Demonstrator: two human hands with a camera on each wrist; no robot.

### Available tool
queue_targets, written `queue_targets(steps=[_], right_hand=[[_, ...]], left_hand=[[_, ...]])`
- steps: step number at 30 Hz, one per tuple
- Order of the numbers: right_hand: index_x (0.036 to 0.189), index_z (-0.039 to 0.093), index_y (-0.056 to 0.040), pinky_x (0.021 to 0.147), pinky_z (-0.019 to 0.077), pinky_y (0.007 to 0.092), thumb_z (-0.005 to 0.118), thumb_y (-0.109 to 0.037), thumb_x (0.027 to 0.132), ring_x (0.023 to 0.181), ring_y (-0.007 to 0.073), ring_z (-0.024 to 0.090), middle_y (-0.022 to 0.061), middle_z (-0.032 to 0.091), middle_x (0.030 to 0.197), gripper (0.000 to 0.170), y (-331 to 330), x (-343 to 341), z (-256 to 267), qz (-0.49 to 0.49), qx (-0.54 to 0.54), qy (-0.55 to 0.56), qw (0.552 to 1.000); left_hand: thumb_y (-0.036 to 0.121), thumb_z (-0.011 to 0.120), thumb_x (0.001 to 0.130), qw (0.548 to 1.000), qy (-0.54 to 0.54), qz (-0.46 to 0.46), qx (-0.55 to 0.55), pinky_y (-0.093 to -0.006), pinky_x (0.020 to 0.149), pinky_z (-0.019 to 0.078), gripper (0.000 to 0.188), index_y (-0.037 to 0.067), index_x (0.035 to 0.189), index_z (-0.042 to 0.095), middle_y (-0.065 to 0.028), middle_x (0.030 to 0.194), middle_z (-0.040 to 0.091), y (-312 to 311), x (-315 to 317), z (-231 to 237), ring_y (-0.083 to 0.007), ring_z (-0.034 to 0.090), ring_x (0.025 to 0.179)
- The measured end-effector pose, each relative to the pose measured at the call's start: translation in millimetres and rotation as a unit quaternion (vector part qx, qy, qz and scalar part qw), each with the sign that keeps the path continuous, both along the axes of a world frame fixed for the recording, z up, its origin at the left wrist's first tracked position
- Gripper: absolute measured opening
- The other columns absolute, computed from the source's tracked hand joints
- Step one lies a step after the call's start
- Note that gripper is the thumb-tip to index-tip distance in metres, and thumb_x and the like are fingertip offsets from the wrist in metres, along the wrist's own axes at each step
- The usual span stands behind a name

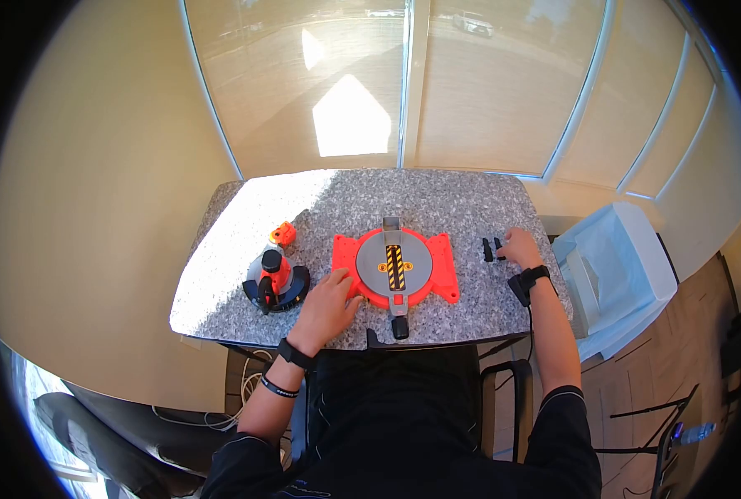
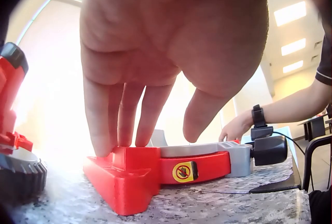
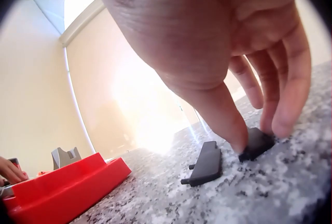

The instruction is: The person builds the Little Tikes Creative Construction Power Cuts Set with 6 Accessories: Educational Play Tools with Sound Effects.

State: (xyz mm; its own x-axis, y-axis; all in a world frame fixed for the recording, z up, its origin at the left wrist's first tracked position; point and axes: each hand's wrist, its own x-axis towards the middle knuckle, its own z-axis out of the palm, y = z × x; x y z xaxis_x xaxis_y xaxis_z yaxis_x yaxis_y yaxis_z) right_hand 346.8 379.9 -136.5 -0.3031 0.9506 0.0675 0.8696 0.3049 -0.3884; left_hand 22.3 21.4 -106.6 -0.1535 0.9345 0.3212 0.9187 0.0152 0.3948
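My left hand point(image 1: 324, 309) rests with extended fingers on the left side of a red base point(image 1: 445, 264) with a round grey turntable point(image 1: 370, 264), like a toy miter saw's. The left wrist view shows the fingertips on the red corner block point(image 2: 136, 159) and the thumb over the turntable's edge. On the right of the table, my right hand point(image 1: 520, 248) pinches a small black plastic piece point(image 3: 258, 143) between thumb and fingers, low at the tabletop. A second black piece point(image 3: 207, 164) with small pegs lies flat just beside it.
A red and black toy saw head point(image 1: 274, 274) stands left of the base, with a small orange part point(image 1: 284, 234) behind it. A lined bin point(image 1: 628, 274) stands beyond the granite table's point(image 1: 470, 195) right edge. A cable hangs from the right wrist.
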Motion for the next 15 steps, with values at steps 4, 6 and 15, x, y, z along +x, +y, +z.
queue_targets(steps=[4,6,15], right_hand=[[0.097,0.068,0.0031,0.055,0.0551,0.0382,0.088,-0.016,0.067,0.054,0.0254,0.069,0.0173,0.072,0.076,0.042,-0.6,-2.8,5.7,-0.002,-0.048,-0.008,0.999],[0.094,0.067,0.0031,0.052,0.0541,0.038,0.087,-0.015,0.067,0.05,0.0249,0.067,0.0164,0.07,0.072,0.039,-1.8,-5.1,10.4,-0.009,-0.079,0.007,0.997],[0.078,0.064,-0.0006,0.051,0.0538,0.0376,0.087,-0.011,0.065,0.05,0.0234,0.068,0.0135,0.069,0.066,0.028,8.6,2.5,-2.7,0.014,-0.066,0.037,0.997]], left_hand=[[0.022,0.072,0.093,1.0,-0.005,-0.01,-0.004,-0.0463,0.102,0.0516,0.036,-0.004,0.117,0.067,-0.0234,0.133,0.063,-2.0,-0.7,2.4,-0.0404,0.062,0.121],[0.021,0.072,0.093,1.0,-0.003,-0.01,-0.003,-0.0462,0.102,0.0517,0.036,-0.004,0.117,0.067,-0.0235,0.133,0.063,-2.0,-1.3,1.9,-0.0405,0.062,0.121],[0.021,0.071,0.093,1.0,0.0,-0.013,-0.001,-0.0463,0.102,0.0522,0.036,-0.005,0.118,0.067,-0.0244,0.132,0.063,-1.3,-2.6,-1.0,-0.0408,0.062,0.12]])
